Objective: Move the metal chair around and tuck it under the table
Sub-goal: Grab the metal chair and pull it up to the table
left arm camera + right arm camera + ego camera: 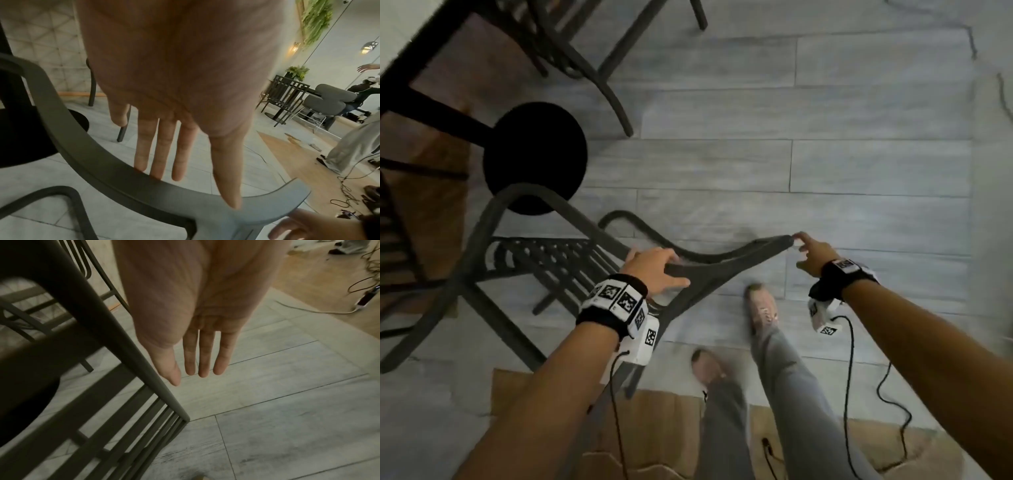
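The dark grey metal chair (715, 270) stands tilted on the grey plank floor, its slatted seat (551, 260) toward the table. The table's white top (397, 41) shows at the upper left above its black round base (534, 157). My left hand (657, 270) rests on the curved top rail (123, 186) with straight fingers (160, 154), thumb lying across the rail. My right hand (811, 253) touches the rail's right end with a fingertip; its fingers (203, 353) hang straight beside the rail (115, 331), curled around nothing.
A second dark chair (592, 58) stands at the table's far side. Cardboard sheets (654, 428) lie on the floor by my feet (760, 308), with wrist cables (887, 394) trailing. Another person (349, 138) and more furniture (287, 94) are farther off.
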Motion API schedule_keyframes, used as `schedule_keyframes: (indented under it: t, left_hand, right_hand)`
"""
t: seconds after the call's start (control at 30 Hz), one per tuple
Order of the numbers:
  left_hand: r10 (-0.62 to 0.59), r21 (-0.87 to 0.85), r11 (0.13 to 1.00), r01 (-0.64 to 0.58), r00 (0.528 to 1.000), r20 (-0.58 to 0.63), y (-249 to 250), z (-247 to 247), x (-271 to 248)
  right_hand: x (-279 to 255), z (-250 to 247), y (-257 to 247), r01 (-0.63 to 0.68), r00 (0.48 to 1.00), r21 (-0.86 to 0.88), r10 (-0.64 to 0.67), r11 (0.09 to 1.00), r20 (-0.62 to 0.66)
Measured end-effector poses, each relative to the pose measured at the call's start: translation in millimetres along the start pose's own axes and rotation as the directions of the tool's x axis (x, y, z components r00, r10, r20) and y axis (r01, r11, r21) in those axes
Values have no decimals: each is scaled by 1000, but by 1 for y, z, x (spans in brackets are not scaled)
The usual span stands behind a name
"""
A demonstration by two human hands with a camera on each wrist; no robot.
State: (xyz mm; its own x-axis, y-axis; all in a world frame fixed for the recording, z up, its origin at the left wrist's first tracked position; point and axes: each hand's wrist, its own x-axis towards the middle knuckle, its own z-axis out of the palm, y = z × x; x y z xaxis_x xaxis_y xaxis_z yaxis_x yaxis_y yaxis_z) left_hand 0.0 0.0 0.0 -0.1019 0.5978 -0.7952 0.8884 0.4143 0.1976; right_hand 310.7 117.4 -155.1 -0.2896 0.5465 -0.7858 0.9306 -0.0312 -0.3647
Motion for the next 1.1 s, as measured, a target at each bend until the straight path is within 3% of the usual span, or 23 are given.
schedule_keyframes:
  t: [0.03, 0.2, 0.43, 0.53, 0.83, 1.1]
  left_hand:
    - [-11, -11, 1000, 12, 998, 58, -1, 4, 11]
    - [22, -63, 998, -16, 994, 103, -8, 25, 39]
    - [-16, -105, 994, 31, 990, 143, -10, 35, 61]
    - [-26, -114, 993, 39, 993, 115, -8, 32, 58]
    - [-100, -180, 977, 110, 993, 62, 3, 20, 29]
    - [-141, -272, 953, 137, 990, 5, 4, -7, -36]
  right_hand:
    - [14, 6, 2, 5, 1000, -12, -5, 1000, 9]
    - [68, 32, 6, 54, 998, -114, -48, 992, 50]
    - [126, 55, 10, 202, 971, -47, -194, 978, 143]
    - [136, 52, 2, 191, 968, -14, -186, 982, 170]
    - [112, 37, -14, 166, 972, -5, -162, 986, 169]
    - [59, -12, -41, 247, 968, -126, -237, 961, 85]
